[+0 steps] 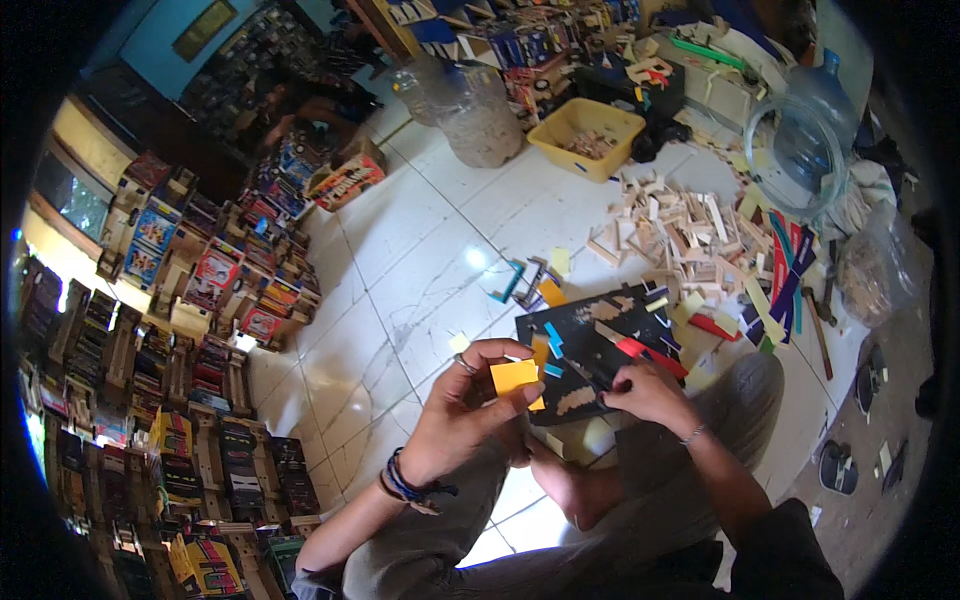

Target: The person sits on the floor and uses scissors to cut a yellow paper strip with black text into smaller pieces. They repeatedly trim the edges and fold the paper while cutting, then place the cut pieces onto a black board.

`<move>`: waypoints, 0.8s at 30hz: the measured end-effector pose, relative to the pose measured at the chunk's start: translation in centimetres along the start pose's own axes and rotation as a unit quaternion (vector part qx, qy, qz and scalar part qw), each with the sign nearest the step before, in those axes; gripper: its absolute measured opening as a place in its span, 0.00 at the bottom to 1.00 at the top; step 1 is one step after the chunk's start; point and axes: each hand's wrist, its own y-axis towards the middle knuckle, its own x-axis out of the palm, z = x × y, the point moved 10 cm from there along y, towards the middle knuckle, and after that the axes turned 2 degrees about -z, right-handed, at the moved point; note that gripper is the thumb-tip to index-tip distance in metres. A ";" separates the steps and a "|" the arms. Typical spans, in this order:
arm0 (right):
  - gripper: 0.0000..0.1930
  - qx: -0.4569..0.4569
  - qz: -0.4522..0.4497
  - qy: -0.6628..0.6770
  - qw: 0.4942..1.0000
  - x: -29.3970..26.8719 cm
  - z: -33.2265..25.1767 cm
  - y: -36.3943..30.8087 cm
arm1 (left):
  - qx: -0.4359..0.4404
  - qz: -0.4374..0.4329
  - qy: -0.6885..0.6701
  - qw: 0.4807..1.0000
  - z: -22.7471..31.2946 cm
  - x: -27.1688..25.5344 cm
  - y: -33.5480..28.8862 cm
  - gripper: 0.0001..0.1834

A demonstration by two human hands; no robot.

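Note:
My left hand [465, 415], raised in front of me, pinches a small yellow rectangular piece [515, 377], like card or sticker, between thumb and fingers. Beside my knee, my right hand [650, 393] is closed over the right part of a black board [625, 318]. Its fingertips meet near a dark, thin shape, and I cannot make out what they hold. On the board lie small blue strips [554, 340], worn brown patches and a red-and-black piece [650, 355] just beyond my right fingers.
Past the board spreads a heap of wooden offcuts [690, 230]. Coloured strips [790, 265] and a hammer [818, 332] lie to its right. Farther off stand a yellow basin [585, 138] and a water jug [820, 110]. Stacked wooden toy trucks [215, 265] line the left. Another person [300, 105] is at the back.

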 end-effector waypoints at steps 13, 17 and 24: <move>0.10 -0.107 -0.037 0.491 0.864 -4.6 -6.8 -4.5 | 0.016 -0.017 0.064 0.998 1.5 0.6 0.0 0.23; 0.11 -0.197 0.012 0.319 0.927 -7.3 -10.5 -6.4 | 0.004 -0.024 0.094 0.995 2.2 1.0 -0.4 0.28; 0.21 -0.269 0.078 0.096 0.955 -8.3 -14.1 -8.8 | 0.029 -0.024 0.115 0.993 3.2 1.1 -0.6 0.31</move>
